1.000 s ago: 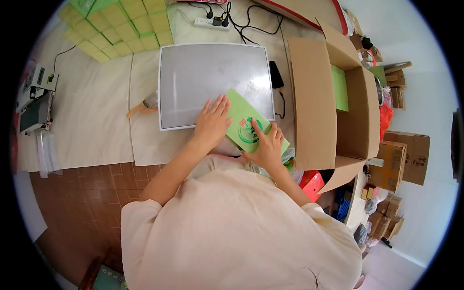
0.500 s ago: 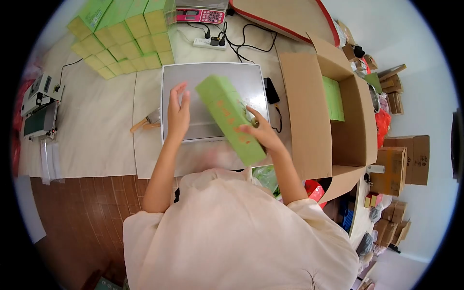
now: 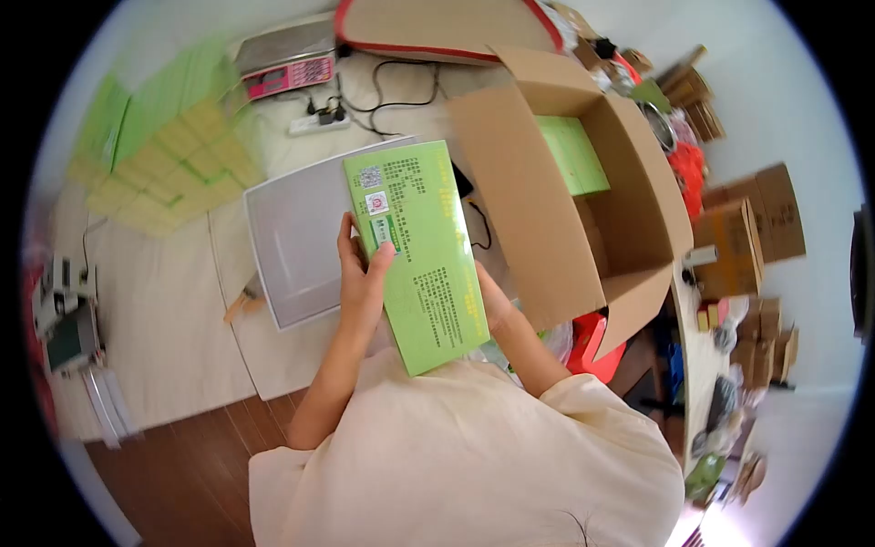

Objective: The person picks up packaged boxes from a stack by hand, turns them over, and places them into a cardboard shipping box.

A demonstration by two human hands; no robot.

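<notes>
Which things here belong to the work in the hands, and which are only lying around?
In use:
green box, held by left hand and right hand
open carton, with another green box inside

Lying about:
scale
power strip
stacked green boxes

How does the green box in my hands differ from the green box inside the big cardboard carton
The green box in your hands is held up clear of the table, between your left hand and right hand; the green box in the carton rests inside the cardboard carton, untouched. The held one shows a face of small print and stickers; the other's visible face looks plain. The held one is fully in view; the other is partly hidden by the carton's wall. Both are light green.
</notes>
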